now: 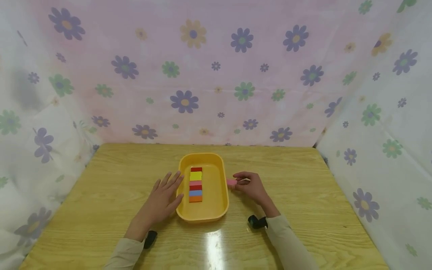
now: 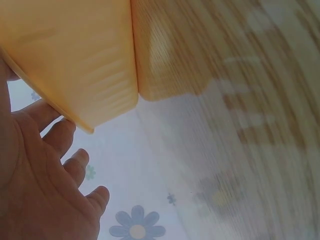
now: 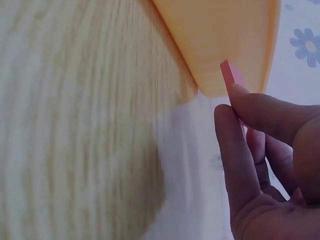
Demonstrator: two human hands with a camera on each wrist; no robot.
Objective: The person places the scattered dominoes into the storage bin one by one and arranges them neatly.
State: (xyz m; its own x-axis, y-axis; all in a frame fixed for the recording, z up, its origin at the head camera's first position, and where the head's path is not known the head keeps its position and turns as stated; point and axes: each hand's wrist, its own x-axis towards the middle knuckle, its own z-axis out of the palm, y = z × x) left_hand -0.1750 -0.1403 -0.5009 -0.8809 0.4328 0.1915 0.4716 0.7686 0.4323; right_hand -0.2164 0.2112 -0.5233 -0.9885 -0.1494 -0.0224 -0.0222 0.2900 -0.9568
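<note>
A yellow plastic tray (image 1: pixel 215 204) stands on the table, with a row of flat coloured blocks (image 1: pixel 195 184) along the left of its floor. Red, yellow, pink, blue and orange show in that row. My left hand (image 1: pixel 161 200) rests on the tray's left rim, fingers spread and fairly straight; the left wrist view shows its fingertips (image 2: pixel 80 156) by the rim. Just outside the right wall, my right hand (image 1: pixel 251 187) pinches a thin pink block (image 3: pixel 231 80) between thumb and fingers. The block's far end points toward the tray wall.
The wood-grain table (image 1: pixel 287 168) extends on both sides of the tray. Flowered cloth (image 1: pixel 216 75) hangs behind it and along both sides. A black wrist camera (image 1: pixel 257 222) sits at the right wrist, another (image 1: pixel 150 239) at the left.
</note>
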